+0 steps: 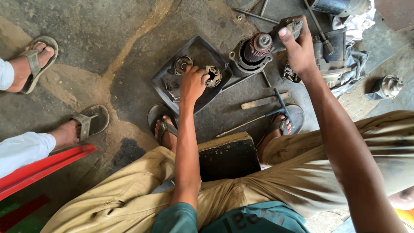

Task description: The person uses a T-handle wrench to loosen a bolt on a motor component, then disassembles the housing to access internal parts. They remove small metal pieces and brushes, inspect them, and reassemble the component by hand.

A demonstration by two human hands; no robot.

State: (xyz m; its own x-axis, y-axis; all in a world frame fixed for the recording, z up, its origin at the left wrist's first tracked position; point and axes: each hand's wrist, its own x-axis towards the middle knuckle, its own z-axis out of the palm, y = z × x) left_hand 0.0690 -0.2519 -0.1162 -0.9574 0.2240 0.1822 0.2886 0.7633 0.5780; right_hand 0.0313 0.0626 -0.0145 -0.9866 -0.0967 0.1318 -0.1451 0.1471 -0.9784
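Left hand [192, 82] pinches round metal part [212, 75] at dark tray's [196, 43] right edge. Right hand [297, 47] clenches motor shaft [263, 43] beyond tray's right corner; best held steady, upright.

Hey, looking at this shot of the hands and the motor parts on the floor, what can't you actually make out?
Head view only:
- Left hand: its fingers cover part of the round metal part in the black tray, so the grip is unclear.
- Right hand: the palm hides how it holds the armature.
- Cylinder: cut off by the top edge.
- Person at left: only sandalled feet show; the frame edge cuts the rest.
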